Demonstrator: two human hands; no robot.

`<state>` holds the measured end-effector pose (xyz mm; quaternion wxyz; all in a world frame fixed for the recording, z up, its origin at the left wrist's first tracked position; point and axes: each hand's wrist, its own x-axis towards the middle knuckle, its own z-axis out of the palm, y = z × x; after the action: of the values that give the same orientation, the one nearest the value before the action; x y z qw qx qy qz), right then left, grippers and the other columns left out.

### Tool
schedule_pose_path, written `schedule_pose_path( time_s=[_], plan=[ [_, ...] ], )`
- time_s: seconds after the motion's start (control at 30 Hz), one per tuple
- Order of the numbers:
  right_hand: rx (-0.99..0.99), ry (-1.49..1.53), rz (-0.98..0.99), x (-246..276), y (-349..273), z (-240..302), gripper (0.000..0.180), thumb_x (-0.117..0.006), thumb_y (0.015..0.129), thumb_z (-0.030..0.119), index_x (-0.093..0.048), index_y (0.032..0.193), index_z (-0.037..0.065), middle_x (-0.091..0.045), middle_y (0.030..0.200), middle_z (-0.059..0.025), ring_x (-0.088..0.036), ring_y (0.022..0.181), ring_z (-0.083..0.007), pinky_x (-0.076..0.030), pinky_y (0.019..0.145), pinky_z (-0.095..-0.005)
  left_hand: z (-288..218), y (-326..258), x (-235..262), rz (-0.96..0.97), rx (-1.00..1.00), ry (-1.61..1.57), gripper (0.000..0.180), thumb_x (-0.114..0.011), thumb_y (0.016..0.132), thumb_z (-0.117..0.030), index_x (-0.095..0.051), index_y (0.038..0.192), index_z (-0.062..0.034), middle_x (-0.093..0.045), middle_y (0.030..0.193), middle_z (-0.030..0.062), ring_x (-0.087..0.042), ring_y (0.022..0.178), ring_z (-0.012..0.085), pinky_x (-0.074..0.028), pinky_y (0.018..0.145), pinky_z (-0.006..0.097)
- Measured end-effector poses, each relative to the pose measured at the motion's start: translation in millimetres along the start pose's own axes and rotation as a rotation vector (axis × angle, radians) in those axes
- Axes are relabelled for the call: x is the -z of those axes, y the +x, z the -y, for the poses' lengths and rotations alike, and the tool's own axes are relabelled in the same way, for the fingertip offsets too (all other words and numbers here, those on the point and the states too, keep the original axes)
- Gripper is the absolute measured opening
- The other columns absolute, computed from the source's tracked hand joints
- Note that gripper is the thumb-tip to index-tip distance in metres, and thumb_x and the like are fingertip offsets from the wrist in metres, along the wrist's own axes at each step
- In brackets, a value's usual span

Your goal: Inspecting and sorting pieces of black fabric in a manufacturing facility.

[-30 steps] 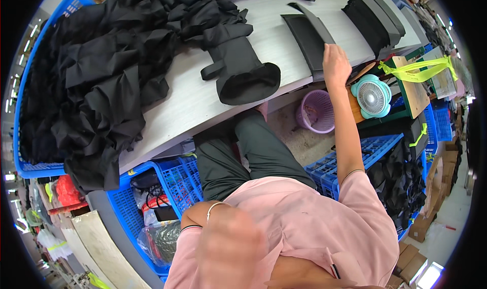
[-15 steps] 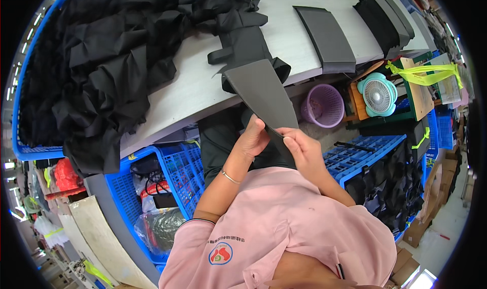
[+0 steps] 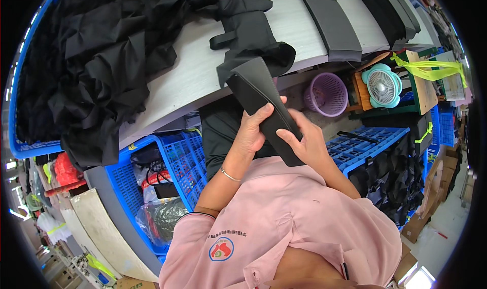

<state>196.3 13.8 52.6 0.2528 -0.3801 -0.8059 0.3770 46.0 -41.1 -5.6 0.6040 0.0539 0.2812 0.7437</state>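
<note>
Held between my two hands, over my lap, is a dark grey and black panel (image 3: 276, 124), folded lengthwise. My left hand (image 3: 253, 129) grips its left edge, thumb on top. My right hand (image 3: 308, 139) closes round the right edge lower down, with the thumb lying across the black face. The panel's far end reaches over the table edge, in front of a black fabric piece with a loop (image 3: 248, 33). Flat dark grey panels (image 3: 332, 28) lie farther right on the table (image 3: 200, 68).
A heap of black fabric pieces (image 3: 106, 50) covers the table's left. More panels (image 3: 390, 15) stack at far right. Below stand a purple basket (image 3: 326, 95), a small turquoise fan (image 3: 384, 85), a blue crate of bagged things (image 3: 122, 203) and a crate of black pieces (image 3: 390, 182).
The panel has turned and folded together lengthwise, now showing its black face. Both hands have shifted along it, my left hand reaching higher up its side.
</note>
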Motion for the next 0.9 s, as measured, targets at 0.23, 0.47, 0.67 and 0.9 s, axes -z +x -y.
schedule_pose_path(
  time_s=[0.23, 0.47, 0.67, 0.9],
  plan=[
    [0.142, -0.074, 0.11, 20, -7, -45, 0.025, -0.073, 0.086, 0.011, -0.066, 0.108, 0.001, -0.068, 0.093, -0.0161, -0.065, 0.082, -0.0336, -0.052, 0.071, -0.0365, -25, -11, 21, 0.078, -0.209, 0.099, 0.092, -0.031, 0.087, -0.081, -0.05, 0.139, -0.0081, -0.057, 0.135, 0.0026, -0.049, 0.123, 0.0139, -0.037, 0.106, 0.034],
    [0.421, -0.509, 0.064, 47, -1, -54, 0.034, -0.076, 0.074, 0.006, -0.065, 0.105, 0.003, -0.067, 0.093, -0.0103, -0.062, 0.083, -0.0288, -0.049, 0.074, -0.0379, -52, -32, 45, -0.116, 0.026, 0.197, 0.023, -0.07, 0.092, -0.02, -0.063, 0.112, -0.009, -0.067, 0.101, -0.0007, -0.06, 0.088, 0.007, -0.049, 0.077, 0.024],
    [0.579, -0.604, 0.107, 57, 5, -57, 0.037, -0.074, 0.07, 0.009, -0.065, 0.106, 0.004, -0.066, 0.096, -0.0086, -0.062, 0.083, -0.0254, -0.048, 0.074, -0.0355, -70, -36, 40, -0.191, 0.11, 0.276, 0.03, -0.075, 0.081, 0.004, -0.051, 0.079, -0.0136, -0.054, 0.076, -0.0047, -0.043, 0.056, 0.0008, -0.027, 0.042, 0.017],
    [0.547, -0.62, 0.037, 54, 5, -64, 0.034, -0.069, 0.074, 0.009, -0.065, 0.107, 0.005, -0.064, 0.098, -0.008, -0.062, 0.085, -0.024, -0.049, 0.076, -0.0353, -78, -39, 42, -0.461, -0.038, 0.289, 0.022, -0.071, 0.087, -0.002, -0.061, 0.105, -0.0095, -0.06, 0.092, -0.001, -0.054, 0.07, 0.0045, -0.041, 0.056, 0.019]
  ],
)
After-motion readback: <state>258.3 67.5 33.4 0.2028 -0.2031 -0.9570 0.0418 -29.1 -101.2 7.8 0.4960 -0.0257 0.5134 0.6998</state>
